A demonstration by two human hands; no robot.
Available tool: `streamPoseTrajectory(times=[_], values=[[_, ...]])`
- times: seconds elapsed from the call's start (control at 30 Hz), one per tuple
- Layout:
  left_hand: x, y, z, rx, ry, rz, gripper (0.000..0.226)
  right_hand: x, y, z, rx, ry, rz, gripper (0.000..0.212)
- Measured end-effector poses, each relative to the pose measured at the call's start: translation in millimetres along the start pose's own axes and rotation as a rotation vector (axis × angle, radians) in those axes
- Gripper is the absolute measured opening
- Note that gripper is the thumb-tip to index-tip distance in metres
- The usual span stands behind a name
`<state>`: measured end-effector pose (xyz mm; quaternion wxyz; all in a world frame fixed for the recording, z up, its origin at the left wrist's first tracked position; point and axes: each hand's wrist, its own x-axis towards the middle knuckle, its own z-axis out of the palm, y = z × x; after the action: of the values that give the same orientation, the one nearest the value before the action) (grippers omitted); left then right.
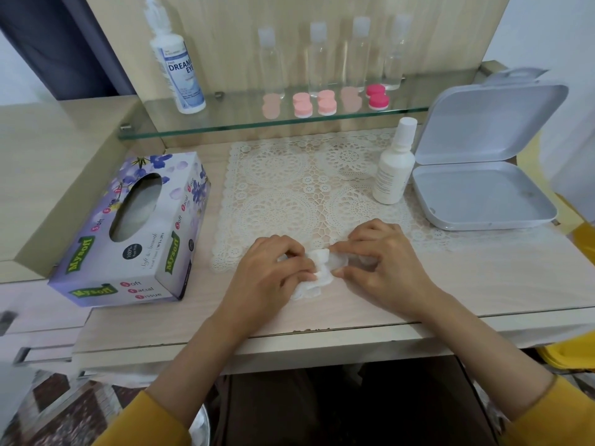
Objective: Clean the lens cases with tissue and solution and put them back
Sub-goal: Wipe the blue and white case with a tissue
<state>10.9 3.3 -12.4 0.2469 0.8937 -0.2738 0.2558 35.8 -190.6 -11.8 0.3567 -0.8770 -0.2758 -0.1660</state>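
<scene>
We judge cleaning underway: left hand [273,268] and right hand [383,262] pinch the tissue [322,268] with curled fingers [294,251] at 6 o'clock; 3 lens cases [326,103] sit on the shelf [225,123] at 12 o'clock.

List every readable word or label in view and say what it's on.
"Mysoft": tissue box, top and sides.
"Soft Facial Tissue": same box, top and front end.
"Soft & Smooth": same box, side.
"DREAM" over "EYE": large bottle on the glass shelf; its finer print is blurred.
Small white bottle: print too small to read.
</scene>
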Motion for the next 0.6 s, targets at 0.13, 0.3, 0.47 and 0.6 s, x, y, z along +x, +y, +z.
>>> streamPoseTrajectory(times=[0.13,0.3,0.47,0.6], values=[[-2,-1,-3,-0.133,0.064,-0.104,0.017,0,0,0,-0.024,0.029,0.006,0.031],[1,0,-4,-0.264,0.074,-0.177,0.017,0,-3,-1,-0.038,0.033,0.022,0.027],[4,1,-6,-0.26,0.04,-0.179,0.01,0,-5,-2,-0.032,0.008,0.049,0.027],[12,9,-12,-0.369,0.084,-0.316,0.016,1,-7,-2,-0.039,0.009,0.075,0.025]])
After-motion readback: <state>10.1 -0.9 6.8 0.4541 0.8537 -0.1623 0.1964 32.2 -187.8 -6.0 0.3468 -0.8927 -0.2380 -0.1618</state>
